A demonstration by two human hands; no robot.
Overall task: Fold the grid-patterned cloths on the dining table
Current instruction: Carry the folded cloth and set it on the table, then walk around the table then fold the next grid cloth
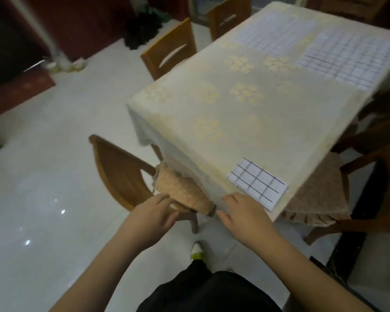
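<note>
1. The folded grid cloth (258, 183) lies at the near corner of the dining table (212, 104), already a small rectangle, its edge close to the table rim.
2. Two more grid cloths sit at the far end: one spread flat on the far right (347, 56), another beside it toward the far left (276, 32). Both look unfolded, so prob. still to do.
3. Handling, as a guess: thin, light, soft fabric w/ no stiffness; it'll sag if lifted by one point. Best taken by two corners along one edge, then laid over. May slide on the tablecloth (189, 136), which could bunch up w/ it.
4. Right hand (243, 217) hovers near the table corner, just beside the folded cloth, fingers loosely spread, holding nothing; contact w/ the tablecloth can't be told.
5. Left hand (153, 216) is off the table by the chair cushion (182, 190), fingers slightly curled, gripping nothing visible.
6. In the way: the near wooden chair (117, 174) stands btwn person & table side; the far cloths are well apart from both hands, so a walk round or long reach is needed. More chairs (171, 50) line the left side.
</note>
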